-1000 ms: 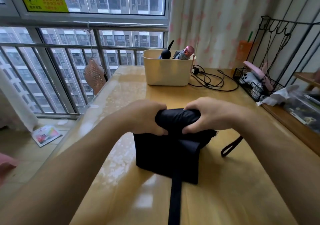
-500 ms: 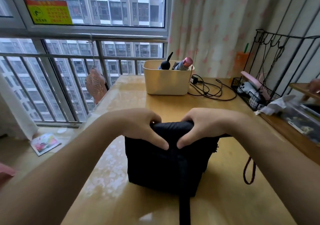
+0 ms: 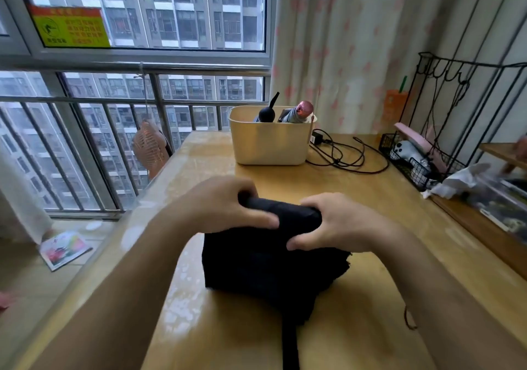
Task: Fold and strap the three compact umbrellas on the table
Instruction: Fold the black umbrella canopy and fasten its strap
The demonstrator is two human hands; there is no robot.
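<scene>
Head view: the black umbrella (image 3: 271,269) sits crosswise near the middle of the desk (image 3: 370,195), close in front of me, its upper edge rolled into a tube, loose cloth spread on the desk below and a black strap (image 3: 291,347) trailing toward me. My left hand (image 3: 225,204) and right hand (image 3: 339,221) each clamp their fingers (image 3: 302,242) around that roll, side by side. Farther back stands a cream bin (image 3: 268,144), a black cable (image 3: 345,155) coiled just beside it.
</scene>
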